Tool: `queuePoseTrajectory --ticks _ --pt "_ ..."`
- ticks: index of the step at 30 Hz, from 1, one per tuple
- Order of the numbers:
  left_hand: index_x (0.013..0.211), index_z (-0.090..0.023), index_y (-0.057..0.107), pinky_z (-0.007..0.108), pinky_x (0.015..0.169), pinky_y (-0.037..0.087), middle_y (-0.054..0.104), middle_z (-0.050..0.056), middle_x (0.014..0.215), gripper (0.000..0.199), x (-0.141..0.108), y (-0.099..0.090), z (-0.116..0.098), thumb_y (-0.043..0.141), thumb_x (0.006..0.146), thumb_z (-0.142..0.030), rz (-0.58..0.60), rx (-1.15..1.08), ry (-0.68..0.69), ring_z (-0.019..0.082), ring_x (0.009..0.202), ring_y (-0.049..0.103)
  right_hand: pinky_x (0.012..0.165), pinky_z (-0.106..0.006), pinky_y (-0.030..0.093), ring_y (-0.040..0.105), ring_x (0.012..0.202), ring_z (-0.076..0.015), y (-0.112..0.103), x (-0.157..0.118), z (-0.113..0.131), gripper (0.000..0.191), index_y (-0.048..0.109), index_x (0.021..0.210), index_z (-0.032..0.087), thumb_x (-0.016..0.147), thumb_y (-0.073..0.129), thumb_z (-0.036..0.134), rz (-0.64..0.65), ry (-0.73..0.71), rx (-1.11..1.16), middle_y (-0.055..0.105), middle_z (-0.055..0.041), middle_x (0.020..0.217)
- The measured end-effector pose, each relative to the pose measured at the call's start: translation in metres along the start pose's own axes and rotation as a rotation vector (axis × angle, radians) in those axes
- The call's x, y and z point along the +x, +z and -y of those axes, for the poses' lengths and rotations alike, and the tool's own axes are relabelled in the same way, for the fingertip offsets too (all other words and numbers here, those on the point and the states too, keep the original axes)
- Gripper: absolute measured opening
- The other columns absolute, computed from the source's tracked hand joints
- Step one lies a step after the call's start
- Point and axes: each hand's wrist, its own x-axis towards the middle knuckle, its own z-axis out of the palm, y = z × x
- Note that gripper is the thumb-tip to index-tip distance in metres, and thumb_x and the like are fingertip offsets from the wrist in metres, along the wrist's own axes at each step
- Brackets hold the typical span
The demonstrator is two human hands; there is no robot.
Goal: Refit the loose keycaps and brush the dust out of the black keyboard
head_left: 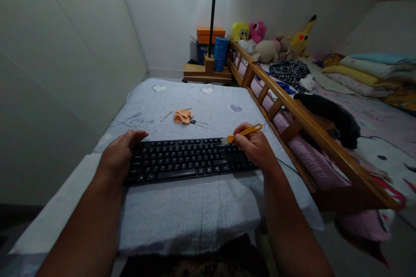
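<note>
A black computer keyboard [182, 160] lies flat on the cloth-covered surface before me. My left hand [115, 158] is closed around its left end, with some fingers hidden from view. Over the number-pad side, my right hand [255, 149] pinches a small yellow brush [250, 130] by its handle. The brush's pale bristles point left and touch or hover just above the keys near the top row; I cannot tell which. Beyond the keyboard sit a crumpled orange cloth [183, 116], a thin tool with a black part [197, 123] and a slim white stick [166, 116].
A wooden bed rail [286, 110] runs along the right side, with bedding and plush toys [268, 49] past it. A black pole [212, 8] rises from a wooden base at the back, beside a blue roller [221, 54] and an orange box [210, 33]. A pale wall stands left.
</note>
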Motion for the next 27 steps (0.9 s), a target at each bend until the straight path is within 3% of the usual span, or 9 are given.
queuePoseTrajectory --ticks 2,7,11,15,27 --pt "0.082 -0.016 0.071 0.035 0.104 0.047 0.076 0.008 0.100 0.025 0.003 0.002 0.003 0.055 0.090 -0.034 -0.028 -0.196 -0.036 0.020 0.105 0.069 0.065 -0.028 0.044 0.061 0.072 -0.0186 0.015 0.013 0.002 0.014 0.061 0.084 0.022 0.088 0.051 0.032 0.057 -0.032 0.017 0.062 -0.0007 0.071" --pt "0.079 -0.017 0.068 0.036 0.106 0.048 0.076 0.008 0.094 0.023 0.011 0.003 0.011 0.057 0.087 -0.035 -0.019 -0.262 -0.023 0.020 0.102 0.071 0.069 -0.028 0.047 0.064 0.074 -0.0176 0.050 0.027 -0.012 0.016 0.062 0.087 0.021 0.090 0.051 0.032 0.079 -0.044 0.070 0.068 -0.0020 0.079" --pt "0.078 -0.018 0.068 0.036 0.105 0.049 0.075 0.008 0.090 0.022 0.013 0.003 0.012 0.058 0.084 -0.036 -0.026 -0.277 -0.025 0.021 0.102 0.071 0.071 -0.029 0.048 0.066 0.074 -0.0186 0.063 0.030 -0.026 0.016 0.063 0.089 0.021 0.089 0.051 0.033 0.066 -0.010 0.062 0.069 -0.0018 0.077" --pt "0.078 -0.018 0.068 0.036 0.101 0.053 0.075 0.008 0.090 0.020 0.012 0.004 0.011 0.058 0.081 -0.035 -0.039 -0.266 -0.027 0.022 0.102 0.072 0.074 -0.029 0.046 0.066 0.075 -0.0194 0.059 0.030 -0.031 0.016 0.062 0.082 0.021 0.087 0.050 0.031 0.022 -0.019 -0.058 0.069 -0.0026 0.076" --pt "0.077 -0.018 0.067 0.033 0.096 0.055 0.075 0.006 0.085 0.016 0.015 0.002 0.012 0.059 0.077 -0.033 -0.046 -0.316 -0.043 0.021 0.099 0.073 0.065 -0.032 0.039 0.059 0.064 -0.0229 0.022 0.024 -0.052 0.016 0.060 0.073 0.023 0.081 0.046 0.023 -0.297 0.035 -0.505 0.064 -0.0061 0.065"
